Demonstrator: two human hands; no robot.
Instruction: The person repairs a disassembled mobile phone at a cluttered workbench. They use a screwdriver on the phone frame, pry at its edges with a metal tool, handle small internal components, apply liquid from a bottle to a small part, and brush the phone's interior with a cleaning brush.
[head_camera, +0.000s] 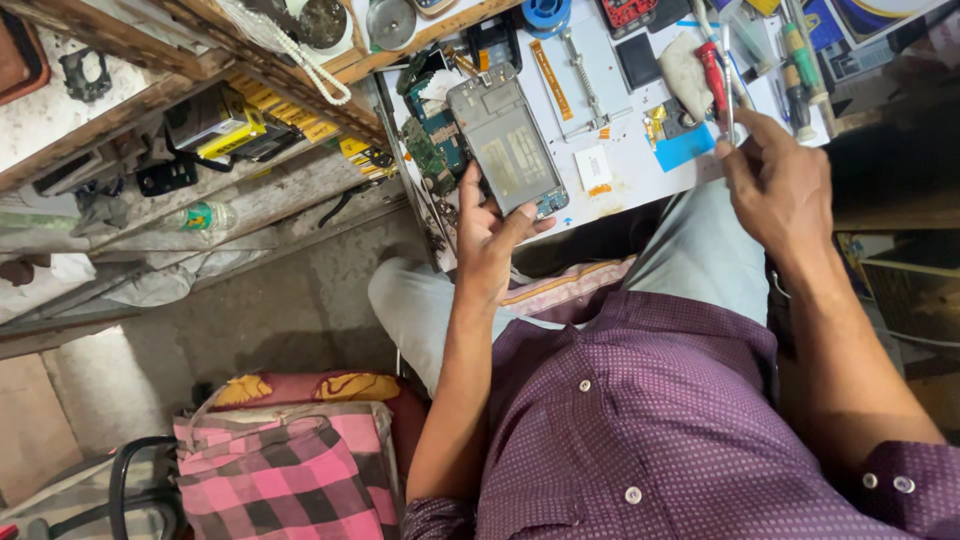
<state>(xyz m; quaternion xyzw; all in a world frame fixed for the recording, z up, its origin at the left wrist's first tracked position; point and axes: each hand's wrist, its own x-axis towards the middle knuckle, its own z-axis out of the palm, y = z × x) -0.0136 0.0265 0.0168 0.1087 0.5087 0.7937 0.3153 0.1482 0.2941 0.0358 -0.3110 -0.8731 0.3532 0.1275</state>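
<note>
I see my left hand (490, 235) with its grip clasped on an opened phone frame (505, 140), grey metal back up, at eleven o'clock over the white surface (630, 165). My right hand (780, 185) pinches thin tweezers (728, 85) at one o'clock.

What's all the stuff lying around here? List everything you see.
phone frame: one, grey, opened, held over the bench edge
circuit boards: a few, green and blue, left of the frame
white work mat: one, on the bench
screwdrivers: several, red and green handles, right of the mat
blue patch: one, on the mat
plastic bottle: one, clear, lower shelf
checked cloth: one, pink, bottom left
purple shirt: one, dotted
left hand: holds the phone frame
right hand: pinches a thin tool
</note>
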